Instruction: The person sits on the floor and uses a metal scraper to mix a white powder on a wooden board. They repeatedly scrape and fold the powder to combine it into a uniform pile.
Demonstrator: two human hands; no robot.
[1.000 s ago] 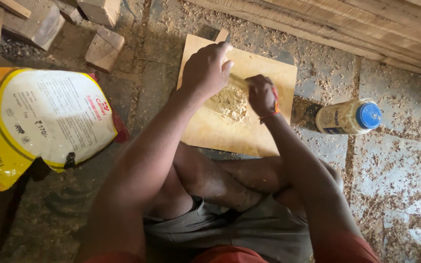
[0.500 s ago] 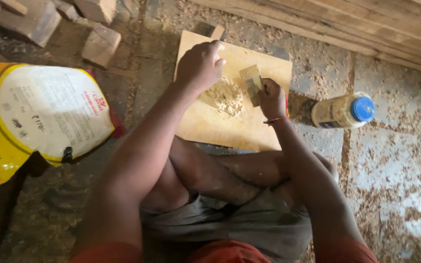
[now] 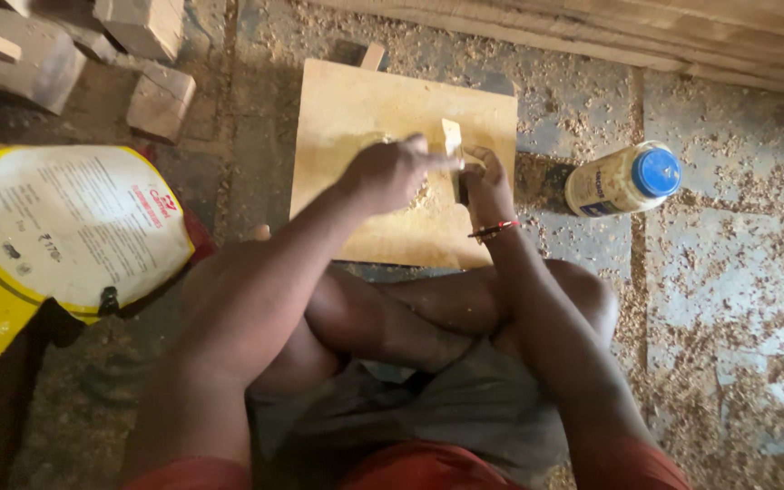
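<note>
A square wooden board [image 3: 347, 109] lies on the floor in front of my crossed legs, with a small heap of sawdust paste under my hands. My right hand [image 3: 487, 177] holds a flat scraper blade [image 3: 452, 141] upright over the heap. My left hand [image 3: 392, 171] reaches across, fingers pinched against the blade's lower edge. A red band circles my right wrist.
A pale bottle with a blue cap [image 3: 623, 180] lies on its side to the right of the board. A yellow and white sack [image 3: 56, 236] sits at the left. Wooden blocks [image 3: 161, 100] lie at the top left, planks [image 3: 664, 36] along the top. Sawdust covers the floor.
My left hand has moved from the board's top left down to the scraper. My right hand has tilted the blade upright above the heap. The view has shifted slightly.
</note>
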